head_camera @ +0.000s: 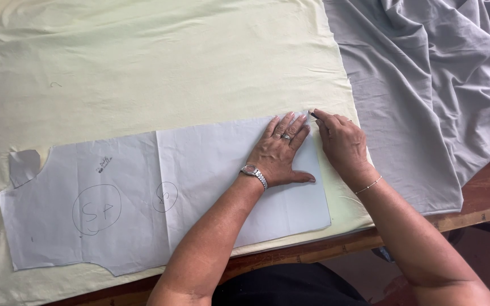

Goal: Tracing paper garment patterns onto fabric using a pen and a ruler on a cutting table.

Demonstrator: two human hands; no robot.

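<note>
Your left hand [282, 152] lies flat, fingers spread, pinning the thin, slippy paper pattern [143, 198] near the counter's front edge; right hand [341, 141] fingers pinch a marking tool [313, 115] at its corner.

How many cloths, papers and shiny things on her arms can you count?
Cloths: 2, pale yellow fabric and grey fabric
Paper pattern: 1
Wristwatch: 1
Rings: 2
Bracelet: 1
Marking tool in the right hand: 1
Total: 8
</note>
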